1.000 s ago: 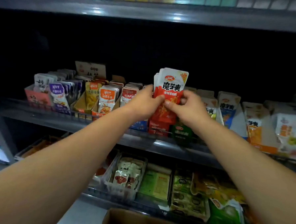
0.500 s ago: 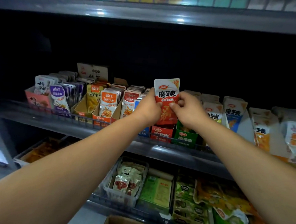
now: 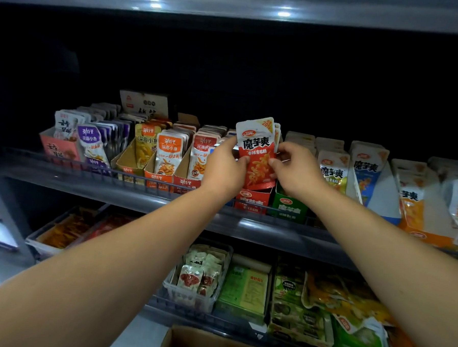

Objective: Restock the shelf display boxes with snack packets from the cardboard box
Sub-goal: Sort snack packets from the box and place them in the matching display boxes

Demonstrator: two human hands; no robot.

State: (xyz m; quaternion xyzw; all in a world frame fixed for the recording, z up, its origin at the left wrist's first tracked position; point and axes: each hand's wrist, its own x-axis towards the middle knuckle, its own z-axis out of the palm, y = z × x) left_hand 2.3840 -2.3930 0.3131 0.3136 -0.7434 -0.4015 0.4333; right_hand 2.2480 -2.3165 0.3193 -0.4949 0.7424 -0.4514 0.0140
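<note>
A thin stack of red-and-white snack packets (image 3: 257, 151) stands with its lower edge at the mouth of the red display box (image 3: 251, 199) on the middle shelf (image 3: 246, 224); the left hand (image 3: 224, 167) pinches its left edge and the right hand (image 3: 298, 169) its right edge, thumbs on the front. The white upper half reads 魔芋爽 in black under a red oval logo, with 20% in a yellow corner; the long axis is upright, printed face toward the camera, top edge up.
</note>
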